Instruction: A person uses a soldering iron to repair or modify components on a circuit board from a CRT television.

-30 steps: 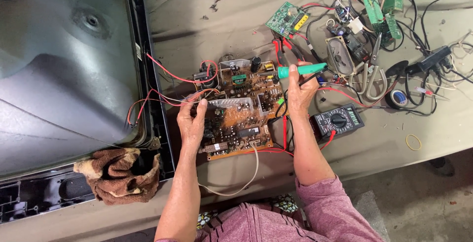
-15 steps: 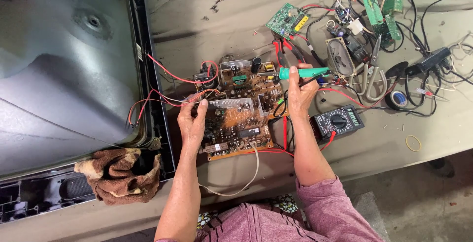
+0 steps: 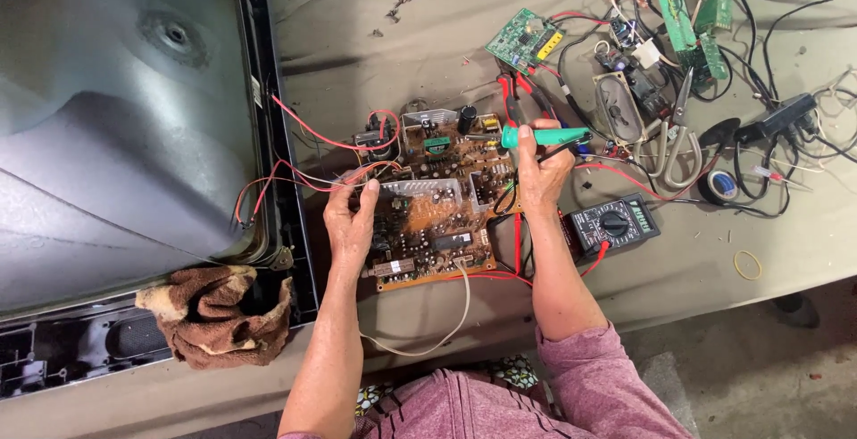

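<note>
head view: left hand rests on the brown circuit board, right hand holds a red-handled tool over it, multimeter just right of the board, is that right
Not quite: the tool has a green handle, not red, as the head view shows. The rest holds: the left hand rests on the brown circuit board, the right hand holds the tool over it, and the multimeter lies just right of the board.

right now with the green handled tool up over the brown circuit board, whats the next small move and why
Probably tip the green-handled tool down toward the brown circuit board. The right hand holds it lying level above the board's far right edge, its point not shown touching anything, while the left hand already steadies the board's left edge.
</note>
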